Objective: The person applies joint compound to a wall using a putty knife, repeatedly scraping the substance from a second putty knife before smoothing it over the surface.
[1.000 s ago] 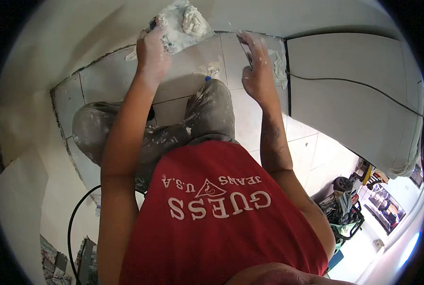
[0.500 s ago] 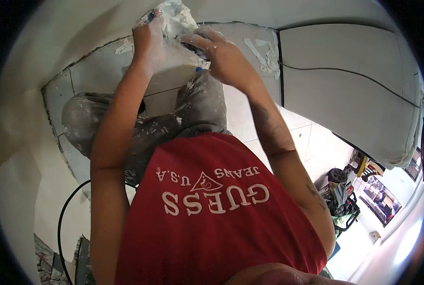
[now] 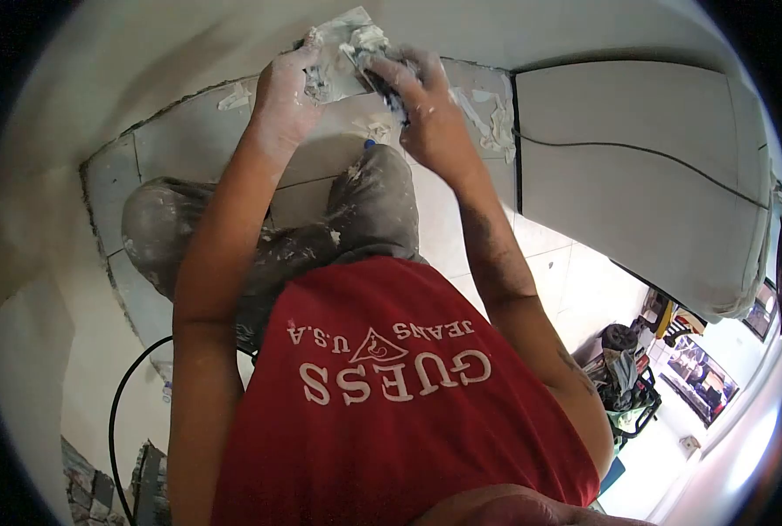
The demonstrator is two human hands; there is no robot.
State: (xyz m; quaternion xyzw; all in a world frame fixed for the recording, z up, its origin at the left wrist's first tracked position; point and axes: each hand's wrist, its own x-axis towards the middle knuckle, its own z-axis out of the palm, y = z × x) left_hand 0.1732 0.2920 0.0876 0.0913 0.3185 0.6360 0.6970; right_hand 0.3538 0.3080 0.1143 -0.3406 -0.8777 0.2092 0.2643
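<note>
Your left fingers (image 3: 301,56) clench the near-left edge of a flat plate (image 3: 332,60), its surface smeared white, and your right fingers (image 3: 401,77) curl round a scraper (image 3: 389,98); its grip is mostly hidden, so you cannot tell its full shape. The plate lies between 11 and 12 o'clock, tilted, with a lump of white paste (image 3: 369,38) near its right side. Your left hand (image 3: 284,101) is at 11 o'clock and your right hand (image 3: 432,118) just past 12, close beside the plate; both are dusted white. Whether the scraper's blade touches the plate is unclear.

Below them, toward 12, a small blue cap (image 3: 370,143) shows at your knee, above your grey trousers (image 3: 373,206), which are flecked with white. At 6 o'clock your red shirt (image 3: 391,456) carries white lettering (image 3: 397,379), upside down in this view: "GUESS" in large capitals, "JEANS" and "U.S.A" in smaller ones, with a triangle (image 3: 378,347) between those two words; the mark inside it is too small to read surely. At 2 o'clock stands a pale panel (image 3: 627,101) with a dark cord (image 3: 649,151) across it. Toward 4, a lit screen (image 3: 699,379) shows no legible words. A black cable (image 3: 113,412) curves at 8.
</note>
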